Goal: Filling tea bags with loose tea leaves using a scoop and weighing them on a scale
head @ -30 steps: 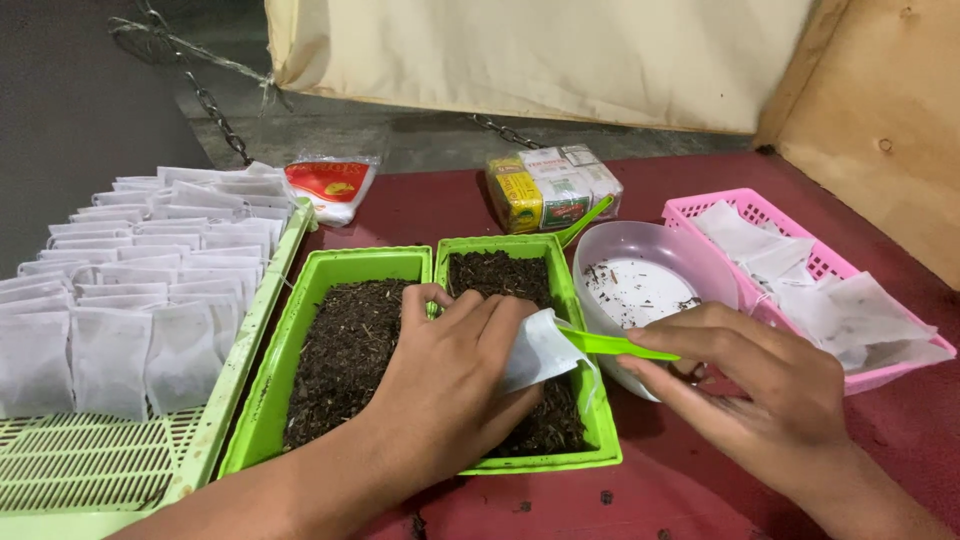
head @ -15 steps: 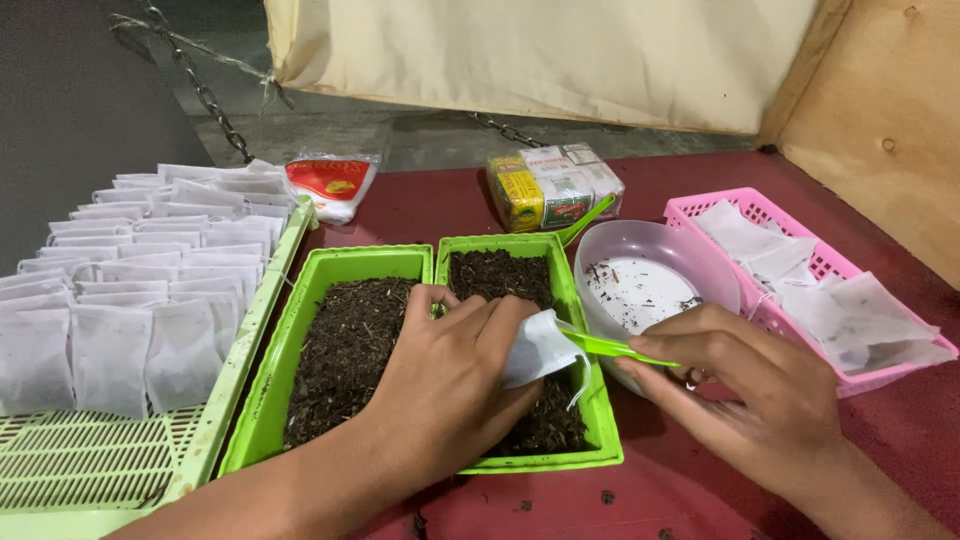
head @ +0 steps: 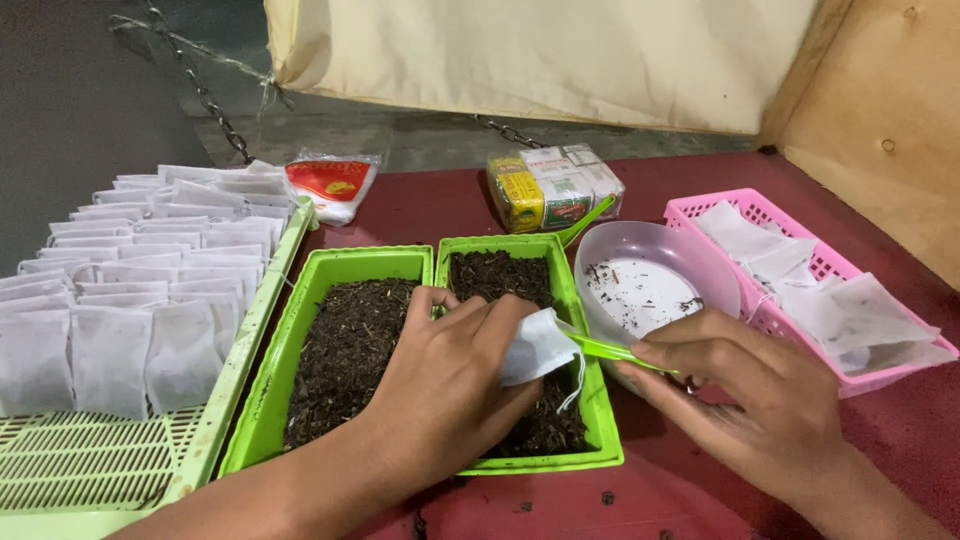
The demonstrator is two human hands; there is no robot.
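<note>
My left hand [head: 445, 375] holds a small white filter bag [head: 537, 345] over the right green tray [head: 598, 420], which is full of dark loose tea leaves [head: 500, 275]. My right hand [head: 745, 395] grips a green plastic scoop [head: 612, 349] whose tip goes into the bag's mouth. A second green tray [head: 300, 310] of the same dark leaves lies just to the left, under my left wrist.
A pale green crate [head: 225, 390] at left holds rows of several filled white bags [head: 130, 290]. A translucent bowl [head: 690, 260] with leaf crumbs sits right of the trays. A pink basket [head: 800, 240] holds empty bags. Two tea packets [head: 555, 185] [head: 333, 183] lie behind on the red table.
The bag and scoop have stayed nearly in place over the right tray; my right hand has shifted slightly, pushing the scoop a little further into the bag.
</note>
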